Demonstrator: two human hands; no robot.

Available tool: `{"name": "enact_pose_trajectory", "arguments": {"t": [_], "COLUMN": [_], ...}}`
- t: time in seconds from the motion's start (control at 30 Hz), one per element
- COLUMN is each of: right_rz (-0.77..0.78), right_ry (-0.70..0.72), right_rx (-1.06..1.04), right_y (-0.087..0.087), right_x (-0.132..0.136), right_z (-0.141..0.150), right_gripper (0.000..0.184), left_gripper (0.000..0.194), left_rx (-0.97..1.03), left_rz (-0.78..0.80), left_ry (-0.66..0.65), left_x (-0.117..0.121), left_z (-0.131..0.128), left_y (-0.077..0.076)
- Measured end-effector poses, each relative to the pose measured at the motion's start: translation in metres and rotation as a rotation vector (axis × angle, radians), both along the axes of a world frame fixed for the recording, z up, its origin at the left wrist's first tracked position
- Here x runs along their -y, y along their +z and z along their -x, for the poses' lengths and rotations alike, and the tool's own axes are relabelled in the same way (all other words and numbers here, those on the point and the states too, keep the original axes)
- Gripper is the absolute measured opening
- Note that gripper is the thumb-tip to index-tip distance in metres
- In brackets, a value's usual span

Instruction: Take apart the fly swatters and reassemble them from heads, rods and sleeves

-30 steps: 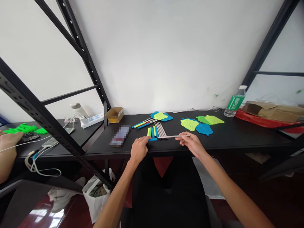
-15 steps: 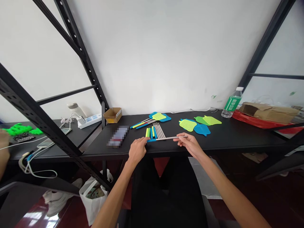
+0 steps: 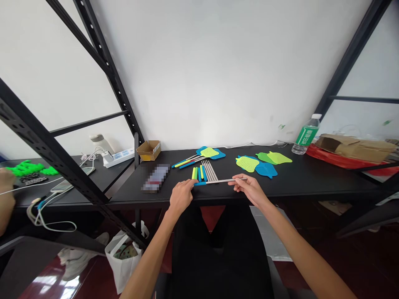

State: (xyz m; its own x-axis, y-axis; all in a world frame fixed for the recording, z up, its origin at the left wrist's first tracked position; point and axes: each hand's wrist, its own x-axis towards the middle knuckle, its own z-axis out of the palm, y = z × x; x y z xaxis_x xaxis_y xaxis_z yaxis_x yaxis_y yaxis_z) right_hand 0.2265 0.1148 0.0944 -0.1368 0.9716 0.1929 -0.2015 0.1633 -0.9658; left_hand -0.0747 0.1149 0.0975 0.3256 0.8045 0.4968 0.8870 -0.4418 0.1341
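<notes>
A metal rod (image 3: 218, 181) with a blue grip (image 3: 200, 183) on its left end lies level between my hands over the front of the table. My left hand (image 3: 181, 194) is closed on the blue grip, and my right hand (image 3: 248, 189) pinches the rod near its other end. Just behind are several loose yellow-green and blue grips (image 3: 199, 172) and a row of bare metal rods (image 3: 210, 171). Farther back lie assembled fly swatters (image 3: 192, 161) with mesh heads. To the right, loose fly swatter heads (image 3: 247, 164) in yellow, blue and green lie flat.
A small cardboard box (image 3: 149, 150) and a blurred-out phone-like object (image 3: 156, 177) are on the left. A water bottle (image 3: 307, 135) stands at the back right beside a brown paper package (image 3: 355, 147). Black shelf posts (image 3: 121, 97) flank the table. Another person's arm (image 3: 5, 199) shows far left.
The view has shifted very slightly. Both hands keep the same hold on the rod and its blue grip.
</notes>
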Motion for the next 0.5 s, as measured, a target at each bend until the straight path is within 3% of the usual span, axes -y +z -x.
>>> {"name": "enact_pose_trajectory", "arguments": {"t": [0.5], "right_rz": [0.052], "right_ry": [-0.030], "right_rx": [-0.138], "right_y": [-0.0019], "right_x": [-0.0048], "right_z": [-0.0010], "right_gripper": [0.028], "left_gripper": [0.045], "left_rx": [0.087], "left_rz": [0.026], "left_ry": [0.016], "left_x": [0.0006], "left_z": [0.0000], "left_y": [-0.0006]}}
